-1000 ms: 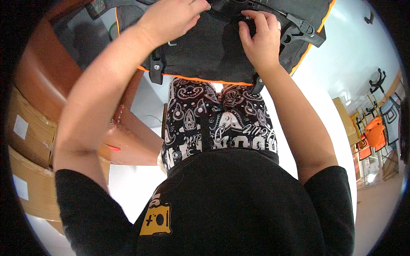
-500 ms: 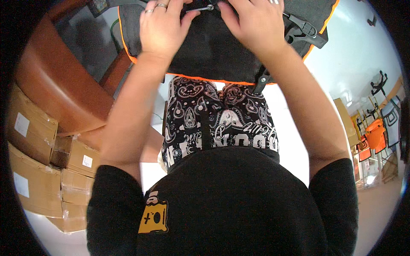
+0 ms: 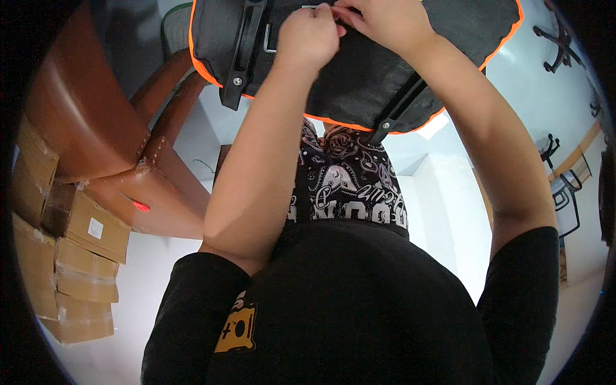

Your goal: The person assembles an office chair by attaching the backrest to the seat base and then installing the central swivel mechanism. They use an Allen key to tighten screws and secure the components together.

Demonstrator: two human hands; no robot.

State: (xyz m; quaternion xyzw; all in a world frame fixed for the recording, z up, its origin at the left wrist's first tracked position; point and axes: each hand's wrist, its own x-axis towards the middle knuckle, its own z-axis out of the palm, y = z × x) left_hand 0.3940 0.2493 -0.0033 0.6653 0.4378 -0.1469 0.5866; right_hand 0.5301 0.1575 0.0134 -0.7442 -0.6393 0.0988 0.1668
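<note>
A black fabric-covered chair seat (image 3: 359, 83) with orange piping lies across the top of the view. My left hand (image 3: 311, 38) is over its middle, fingers curled and pinched together. Close beside it, my right hand (image 3: 388, 22) also has its fingers pinched, and the fingertips of both hands nearly meet. Whatever they hold is too small or hidden to make out. A bent metal rod, like a hex key (image 3: 267, 43), lies on the seat just left of my left hand. Black slotted brackets, one at left (image 3: 242, 64) and one at right (image 3: 401, 102), are bolted to the seat.
At left stands a brown leather-like piece of furniture (image 3: 83, 109), with stacked cardboard boxes (image 3: 90, 231) below it. A black wheeled chair base (image 3: 559, 42) is at the upper right, and a grey-and-black chair part (image 3: 568, 196) lies lower down.
My hands have come together, the left moving right. The seat's view has shifted, showing the left bracket and the bent rod. A black lever handle at right has gone out of sight.
</note>
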